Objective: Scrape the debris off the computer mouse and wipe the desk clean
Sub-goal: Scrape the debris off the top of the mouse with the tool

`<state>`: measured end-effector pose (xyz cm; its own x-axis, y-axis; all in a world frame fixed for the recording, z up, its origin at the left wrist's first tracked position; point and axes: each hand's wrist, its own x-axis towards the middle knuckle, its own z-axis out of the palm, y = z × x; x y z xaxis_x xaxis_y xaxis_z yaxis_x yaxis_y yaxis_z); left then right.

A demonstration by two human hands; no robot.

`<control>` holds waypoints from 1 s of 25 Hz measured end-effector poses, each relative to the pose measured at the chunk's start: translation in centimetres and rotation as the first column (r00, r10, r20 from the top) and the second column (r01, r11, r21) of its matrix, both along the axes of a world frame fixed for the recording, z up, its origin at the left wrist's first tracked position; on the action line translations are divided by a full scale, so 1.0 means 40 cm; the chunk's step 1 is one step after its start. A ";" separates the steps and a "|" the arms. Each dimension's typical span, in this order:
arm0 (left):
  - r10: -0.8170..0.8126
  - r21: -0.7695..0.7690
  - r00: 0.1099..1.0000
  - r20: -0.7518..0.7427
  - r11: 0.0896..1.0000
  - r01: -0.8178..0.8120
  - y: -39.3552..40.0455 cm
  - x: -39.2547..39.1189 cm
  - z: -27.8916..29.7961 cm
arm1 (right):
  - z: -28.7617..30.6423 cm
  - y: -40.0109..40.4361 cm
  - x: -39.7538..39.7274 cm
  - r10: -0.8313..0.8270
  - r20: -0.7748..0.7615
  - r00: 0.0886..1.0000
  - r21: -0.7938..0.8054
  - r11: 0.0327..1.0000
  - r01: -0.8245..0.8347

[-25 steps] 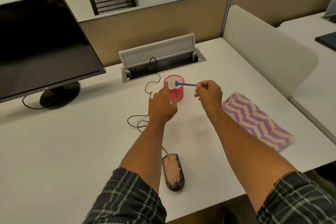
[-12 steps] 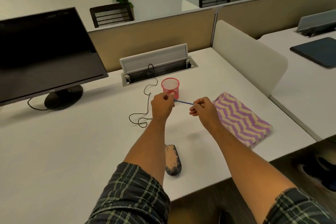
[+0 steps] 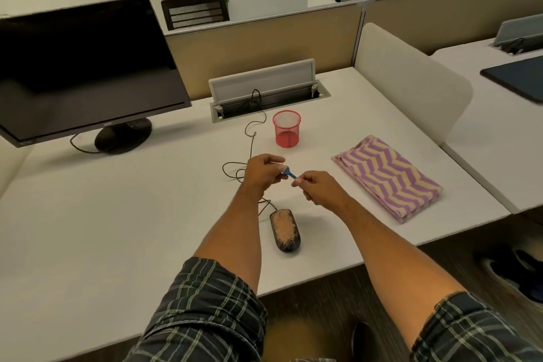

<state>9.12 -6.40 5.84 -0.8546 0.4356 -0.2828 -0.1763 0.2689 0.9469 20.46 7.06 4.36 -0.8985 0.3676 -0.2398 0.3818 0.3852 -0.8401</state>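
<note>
White office desk [image 3: 147, 229] bounded at the rear by beige partition panels, with an open cable tray [image 3: 264, 94] set into its far edge. A dark monitor [image 3: 82, 67] stands at far left. A red mesh cup [image 3: 286, 128] stands upright just in front of the tray; a folded cloth [image 3: 388, 178] with purple-and-cream zigzag stripes lies flat at right, well apart from the cup. The computer mouse [image 3: 285, 229], its upper surface coated in tan debris, lies near the front edge between the two forearms, its cable [image 3: 251, 138] looping back toward the tray. Above the desk, the left hand [image 3: 261, 173] and right hand [image 3: 318, 188] both hold a small blue scraper [image 3: 289, 173]: left fingers curl around its wider end, right fingertips pinch the narrow handle end. Neither hand touches the mouse. Both arms wear rolled plaid sleeves [image 3: 205, 311].
</note>
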 end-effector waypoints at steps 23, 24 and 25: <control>0.117 0.112 0.966 0.230 0.983 -0.146 -0.170 0.067 -0.008 | 0.001 -0.100 0.016 0.103 -0.013 0.995 -0.106 0.989 -0.104; 0.108 0.119 0.969 0.220 0.983 -0.137 -0.174 0.067 -0.014 | -0.001 -0.103 0.015 0.111 -0.006 0.994 -0.104 0.988 -0.111; 0.096 0.109 0.976 0.194 0.987 -0.119 -0.178 0.066 -0.021 | -0.004 -0.105 0.015 0.119 -0.005 0.993 -0.111 0.987 -0.119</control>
